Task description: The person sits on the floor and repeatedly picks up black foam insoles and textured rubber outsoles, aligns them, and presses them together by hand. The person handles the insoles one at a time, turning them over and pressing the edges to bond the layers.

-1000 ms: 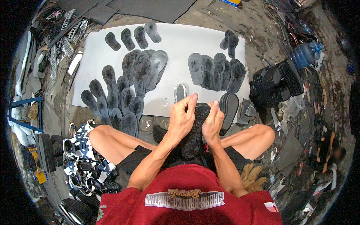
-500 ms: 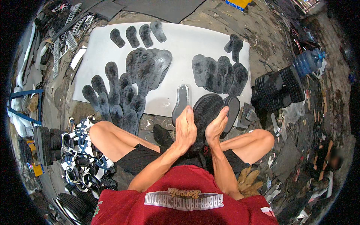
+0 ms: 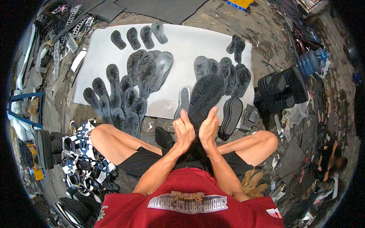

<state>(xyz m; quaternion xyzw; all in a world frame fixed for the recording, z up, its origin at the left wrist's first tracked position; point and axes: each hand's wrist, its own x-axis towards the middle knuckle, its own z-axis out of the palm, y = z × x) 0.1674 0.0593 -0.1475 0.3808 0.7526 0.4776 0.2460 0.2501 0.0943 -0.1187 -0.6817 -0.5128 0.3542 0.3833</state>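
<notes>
A black ribbed shoe sole [image 3: 204, 98] stands tilted upward between my palms, its toe end pointing away from me. My left hand [image 3: 184, 130] presses flat against its left side, fingers straight. My right hand [image 3: 209, 128] presses against its right side in the same way. Both hands hover above my crossed legs, just in front of the white sheet [image 3: 182, 45]. A grey metal sole-shaped plate [image 3: 183, 99] lies on the sheet just beyond my left hand. A black treaded sole [image 3: 230, 116] lies to the right of my right hand.
Several dark glue-coated soles lie in groups on the white sheet, left [image 3: 125, 91] and right [image 3: 224, 72]. A stack of black soles [image 3: 279, 89] and a blue water bottle [image 3: 311, 60] sit at right. Patterned sandal straps [image 3: 81, 155] pile by my left knee. Scraps cover the floor.
My hands have risen and straightened, lifting the black sole from my lap so its toe end now stands up over the sheet's front edge.
</notes>
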